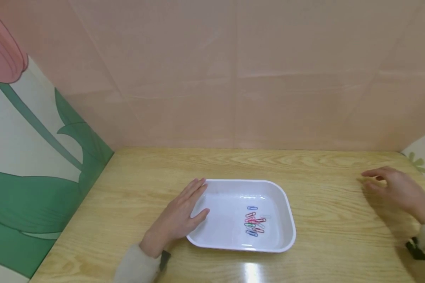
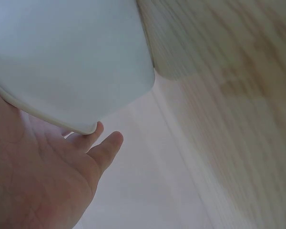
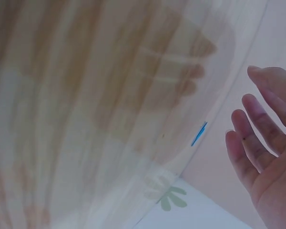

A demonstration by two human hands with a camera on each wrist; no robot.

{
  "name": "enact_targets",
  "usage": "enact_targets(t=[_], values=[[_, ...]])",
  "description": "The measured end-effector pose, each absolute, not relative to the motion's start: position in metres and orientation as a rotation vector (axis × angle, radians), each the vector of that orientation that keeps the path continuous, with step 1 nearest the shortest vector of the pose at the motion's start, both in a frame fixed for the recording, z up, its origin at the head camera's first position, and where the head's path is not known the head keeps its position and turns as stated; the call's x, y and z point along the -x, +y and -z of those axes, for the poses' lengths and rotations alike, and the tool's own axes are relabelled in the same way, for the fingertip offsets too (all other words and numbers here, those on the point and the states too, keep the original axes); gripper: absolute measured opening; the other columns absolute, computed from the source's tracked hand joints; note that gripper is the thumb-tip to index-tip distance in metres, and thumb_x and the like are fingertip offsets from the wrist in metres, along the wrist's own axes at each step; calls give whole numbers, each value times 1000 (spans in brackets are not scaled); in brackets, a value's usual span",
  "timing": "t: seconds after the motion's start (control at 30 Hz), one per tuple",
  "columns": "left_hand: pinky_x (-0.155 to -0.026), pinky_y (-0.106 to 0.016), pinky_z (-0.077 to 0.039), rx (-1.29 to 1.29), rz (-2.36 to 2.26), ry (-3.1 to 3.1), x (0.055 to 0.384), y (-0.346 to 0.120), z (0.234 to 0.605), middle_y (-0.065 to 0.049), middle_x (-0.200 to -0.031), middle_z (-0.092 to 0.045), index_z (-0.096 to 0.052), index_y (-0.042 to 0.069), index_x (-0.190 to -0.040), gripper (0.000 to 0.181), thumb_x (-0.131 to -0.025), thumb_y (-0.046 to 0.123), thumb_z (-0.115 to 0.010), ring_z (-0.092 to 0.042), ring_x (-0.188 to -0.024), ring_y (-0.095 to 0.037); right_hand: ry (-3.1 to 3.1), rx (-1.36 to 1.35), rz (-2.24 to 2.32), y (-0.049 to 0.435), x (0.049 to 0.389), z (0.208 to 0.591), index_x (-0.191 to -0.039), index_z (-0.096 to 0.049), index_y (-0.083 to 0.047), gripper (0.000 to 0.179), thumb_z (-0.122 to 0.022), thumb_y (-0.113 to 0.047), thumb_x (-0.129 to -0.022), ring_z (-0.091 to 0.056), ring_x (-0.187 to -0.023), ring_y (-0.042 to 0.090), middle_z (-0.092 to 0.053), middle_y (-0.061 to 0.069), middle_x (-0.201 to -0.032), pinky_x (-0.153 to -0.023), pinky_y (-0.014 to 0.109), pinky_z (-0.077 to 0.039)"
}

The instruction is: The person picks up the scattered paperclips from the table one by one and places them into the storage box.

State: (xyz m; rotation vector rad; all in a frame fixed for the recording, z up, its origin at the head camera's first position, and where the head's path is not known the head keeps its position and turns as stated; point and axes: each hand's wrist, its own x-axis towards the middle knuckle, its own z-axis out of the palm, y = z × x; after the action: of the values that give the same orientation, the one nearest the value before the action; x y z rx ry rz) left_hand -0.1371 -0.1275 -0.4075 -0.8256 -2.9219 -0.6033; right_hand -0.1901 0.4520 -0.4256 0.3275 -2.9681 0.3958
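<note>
A white tray [image 1: 217, 239] holds several coloured paper clips [image 1: 255, 224], loosely heaped toward its right side. My left hand [image 1: 178, 216] rests against the tray's left rim, fingers extended and thumb apart over the edge. In the left wrist view, the tray's side [image 2: 76, 62] stands against that hand [image 2: 47, 167]. Far to the right, my right hand [image 1: 400, 190] hovers over the table with loosely bent fingers and holds nothing. A single blue paper clip [image 3: 199, 133] lies on the table near the fingertips of the right hand [image 3: 271, 143] in the right wrist view.
The wood-grain table [image 1: 326, 220] ends at a pinkish-beige covered wall [image 1: 233, 98] behind. A panel with a painted flower and green leaves [image 1: 32, 196] borders the left side. Another pale panel with a small leaf print [image 1: 418, 162] stands at the right.
</note>
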Motion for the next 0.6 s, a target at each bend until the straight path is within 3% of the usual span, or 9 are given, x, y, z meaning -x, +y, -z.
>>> enact_targets(t=[0.33, 0.6], values=[[-124, -45, -26, 827, 603, -2925, 138, -127, 406, -6, -164, -28, -33, 9, -155, 68, -99, 40, -56, -24, -153, -28, -2934, -314, -371, 468, 192, 427, -115, -61, 12, 36, -72, -10, -88, -59, -88, 54, -58, 42, -110, -65, 59, -50], [-124, -44, -25, 822, 603, -2936, 137, -127, 407, -5, -164, -28, -33, 9, -155, 68, -99, 40, -56, -23, -153, -28, -2953, -298, -251, 481, 200, 434, -108, -61, 21, 36, -69, -9, -89, -63, -74, 43, -62, 41, -99, -63, 54, -52]])
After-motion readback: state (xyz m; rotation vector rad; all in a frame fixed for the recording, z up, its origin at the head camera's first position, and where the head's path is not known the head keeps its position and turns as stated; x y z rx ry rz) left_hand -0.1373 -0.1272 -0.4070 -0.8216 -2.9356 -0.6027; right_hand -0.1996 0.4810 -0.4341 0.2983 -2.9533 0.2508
